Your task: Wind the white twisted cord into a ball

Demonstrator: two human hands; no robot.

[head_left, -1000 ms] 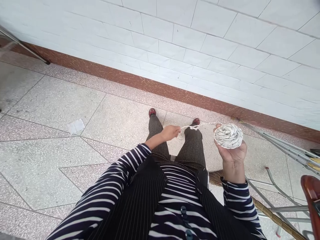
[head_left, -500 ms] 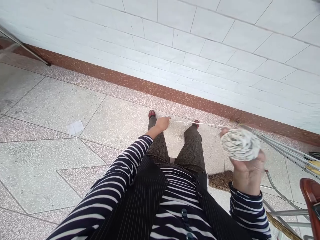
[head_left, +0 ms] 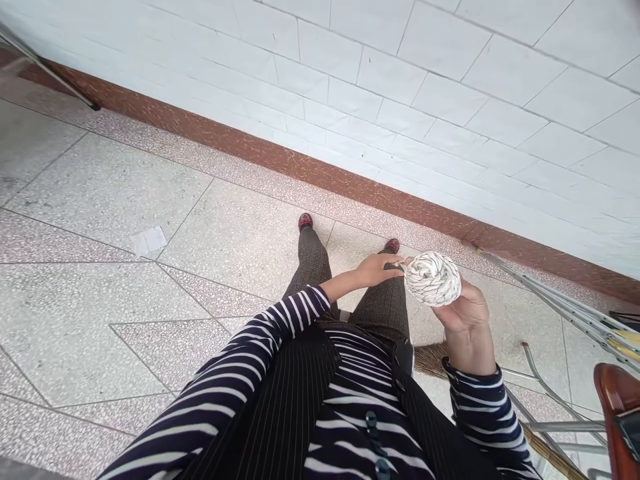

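Observation:
A white ball of wound cord (head_left: 433, 279), marked with thin dark lines, is gripped by my right hand (head_left: 467, 323). The fingers of that hand are partly hidden behind the ball. My left hand (head_left: 376, 270) reaches across to the ball's left side, thumb and fingers pointing at it with a small dark gap between them. A short bit of pale cord (head_left: 401, 266) shows at the left fingertips, which close on it; the ball partly covers this spot.
A white-tiled wall (head_left: 350, 87) with a reddish-brown base strip (head_left: 240, 153) rises ahead. A folded metal frame (head_left: 555, 293), a broom (head_left: 430, 358) and a brown wooden chair part (head_left: 613, 393) stand at right. White paper (head_left: 149, 241) lies on the floor; a metal leg (head_left: 70, 80) is at upper left.
My left hand has moved right, up to the ball; the cord stretched between my hands is no longer visible. My right hand has shifted left with the ball, which has turned.

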